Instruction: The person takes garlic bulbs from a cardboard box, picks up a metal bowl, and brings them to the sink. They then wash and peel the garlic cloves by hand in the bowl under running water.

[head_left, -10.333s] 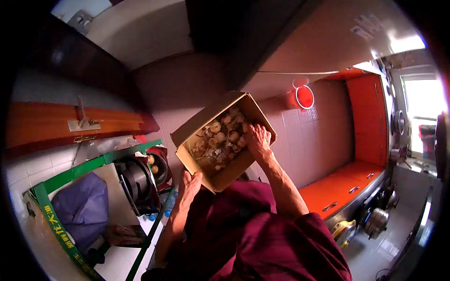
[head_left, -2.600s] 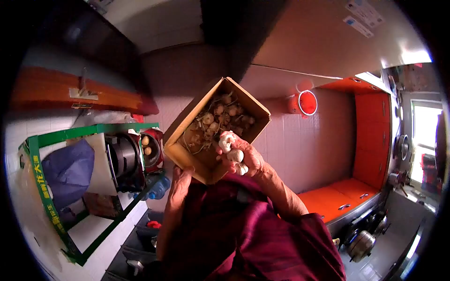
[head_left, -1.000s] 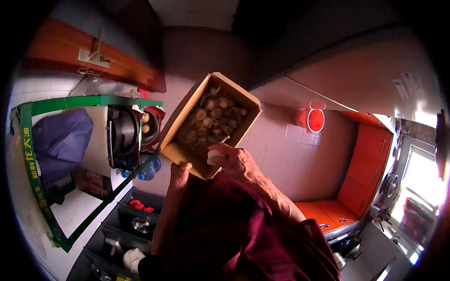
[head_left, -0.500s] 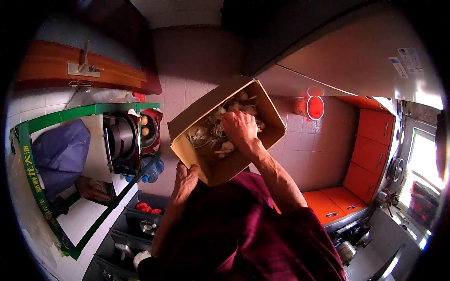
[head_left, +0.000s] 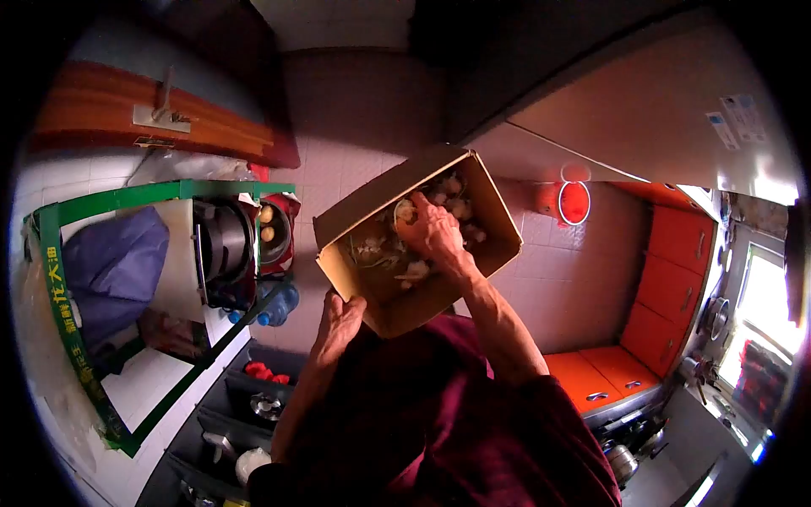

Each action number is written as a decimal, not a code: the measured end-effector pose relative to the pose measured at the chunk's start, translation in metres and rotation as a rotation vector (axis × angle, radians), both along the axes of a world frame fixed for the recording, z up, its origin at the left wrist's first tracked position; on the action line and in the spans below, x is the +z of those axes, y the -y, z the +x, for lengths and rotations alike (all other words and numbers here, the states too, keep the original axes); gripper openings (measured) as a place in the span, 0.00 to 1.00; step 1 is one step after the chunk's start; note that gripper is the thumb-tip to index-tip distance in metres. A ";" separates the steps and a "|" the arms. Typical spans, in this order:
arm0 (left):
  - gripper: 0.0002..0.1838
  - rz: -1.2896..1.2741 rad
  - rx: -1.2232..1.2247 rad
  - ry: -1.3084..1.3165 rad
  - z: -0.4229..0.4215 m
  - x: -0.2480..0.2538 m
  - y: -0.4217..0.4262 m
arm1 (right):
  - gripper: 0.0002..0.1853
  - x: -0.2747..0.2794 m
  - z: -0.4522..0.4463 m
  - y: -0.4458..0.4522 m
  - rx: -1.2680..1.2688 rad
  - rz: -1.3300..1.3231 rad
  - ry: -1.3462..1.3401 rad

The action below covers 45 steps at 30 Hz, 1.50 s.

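A cardboard box (head_left: 372, 304), tilted, is held in front of my body. Several garlic bulbs (head_left: 459, 209) with dry stalks and loose skins lie inside it. My left hand (head_left: 342, 317) grips the box at its near left corner, thumb over the rim. Inside the box, my right hand (head_left: 439, 237) has its fingers curled around a garlic bulb (head_left: 405, 212) near the far left wall. Another bulb (head_left: 416, 272) rests below that hand, close to the near side. The undersides of my right fingers are partly hidden.
A green-framed rack (head_left: 127, 196) with pots stands at left, beside a bowl of round yellowish items (head_left: 267, 224) and water bottles (head_left: 277, 308). Dark drawers (head_left: 228, 406) lie below. Right are a red bucket (head_left: 574, 203), orange cabinets (head_left: 672, 287) and a large pale appliance (head_left: 642, 101).
My right hand has shifted within the box and now has a garlic bulb at its fingertips. The whole view, box included, has moved slightly right and down. My left hand keeps its grip.
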State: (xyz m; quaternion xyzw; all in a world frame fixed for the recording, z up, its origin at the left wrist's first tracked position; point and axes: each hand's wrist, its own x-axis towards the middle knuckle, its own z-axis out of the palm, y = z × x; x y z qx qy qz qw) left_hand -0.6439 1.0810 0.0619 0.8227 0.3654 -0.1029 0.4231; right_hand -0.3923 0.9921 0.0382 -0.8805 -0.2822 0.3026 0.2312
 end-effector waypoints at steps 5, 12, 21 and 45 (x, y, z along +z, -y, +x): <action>0.04 -0.092 0.128 0.243 0.006 -0.015 0.005 | 0.28 0.034 0.007 0.033 -0.134 0.469 -0.570; 0.13 -0.111 -0.013 0.012 -0.012 -0.001 -0.007 | 0.23 0.060 0.005 0.054 -0.318 0.718 -1.411; 0.15 -0.202 0.251 -0.086 -0.005 0.006 0.001 | 0.21 0.065 -0.009 0.056 -0.193 0.741 -1.474; 0.07 0.017 0.090 0.138 -0.007 0.027 0.004 | 0.14 0.029 0.039 0.014 0.039 -0.204 0.337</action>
